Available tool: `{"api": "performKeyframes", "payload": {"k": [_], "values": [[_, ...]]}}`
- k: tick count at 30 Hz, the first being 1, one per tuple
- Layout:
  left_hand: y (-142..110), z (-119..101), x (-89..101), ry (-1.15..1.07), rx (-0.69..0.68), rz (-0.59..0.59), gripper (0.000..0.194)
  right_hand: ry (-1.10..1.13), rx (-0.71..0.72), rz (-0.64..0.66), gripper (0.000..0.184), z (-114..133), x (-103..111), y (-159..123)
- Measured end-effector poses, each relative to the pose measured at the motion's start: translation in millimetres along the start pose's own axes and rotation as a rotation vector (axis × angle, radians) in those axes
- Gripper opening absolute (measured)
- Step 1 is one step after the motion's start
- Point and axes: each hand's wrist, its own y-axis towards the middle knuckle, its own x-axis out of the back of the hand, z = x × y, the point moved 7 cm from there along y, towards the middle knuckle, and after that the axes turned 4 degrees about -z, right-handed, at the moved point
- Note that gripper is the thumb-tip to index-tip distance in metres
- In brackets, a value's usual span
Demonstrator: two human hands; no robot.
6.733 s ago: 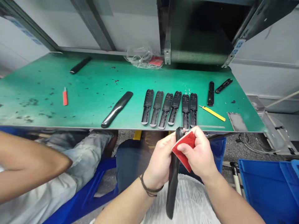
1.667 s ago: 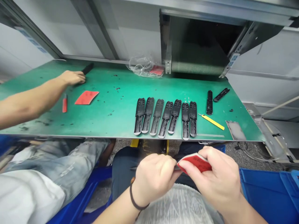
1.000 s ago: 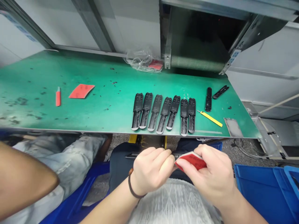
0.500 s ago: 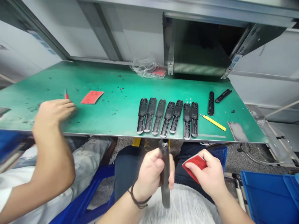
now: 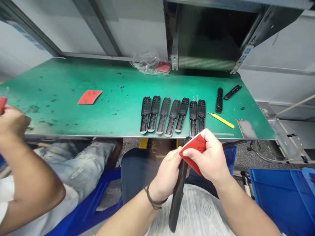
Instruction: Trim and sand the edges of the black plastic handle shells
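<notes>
My left hand (image 5: 168, 173) is wrapped round a long black plastic housing (image 5: 177, 196), held tilted above my lap. In my right hand (image 5: 211, 157) is a red sanding pad (image 5: 194, 152) with a pale edge, pinched between thumb and fingers. The pad lies against the upper end of the housing and hides part of it. Just beyond my hands, several black plastic shells (image 5: 161, 114) stand in a row at the table's front edge, their ribbed insides facing up.
On the green table (image 5: 123, 114) lie a yellow craft knife (image 5: 222, 120), two narrow black parts (image 5: 219, 100), a grey pad (image 5: 246, 128) and another red pad (image 5: 90, 97). A plastic bag (image 5: 145, 62) sits behind. A co-worker's hand (image 5: 12, 123) holds something red at left.
My right hand has brought the red sanding pad left onto the black housing, which now tilts differently. The co-worker's hand has moved left and lifted a red-handled tool. The view has shifted slightly.
</notes>
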Motion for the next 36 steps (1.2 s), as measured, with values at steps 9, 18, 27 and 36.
{"api": "performKeyframes", "payload": {"k": [9, 18, 27, 36], "values": [[18.1, -48.3, -1.0, -0.053, -0.157, -0.006, 0.07, -0.104, -0.03, 0.212, 0.056, -26.1, -28.9, -31.1], [45.8, -85.2, 25.7, -0.437, -0.106, -0.114, 0.059, -0.347, -0.105, 0.448, 0.055, -50.2, -53.6, -72.8], [39.2, -122.7, 72.0, -0.5, -0.31, -0.235, 0.022, -0.208, -0.151, 0.415, 0.041, -69.3, -21.6, -66.9], [17.4, -79.6, 22.3, 0.118, -0.307, 0.035, 0.021, -0.011, 0.03, 0.18, 0.034, -23.3, -0.6, -13.3]]}}
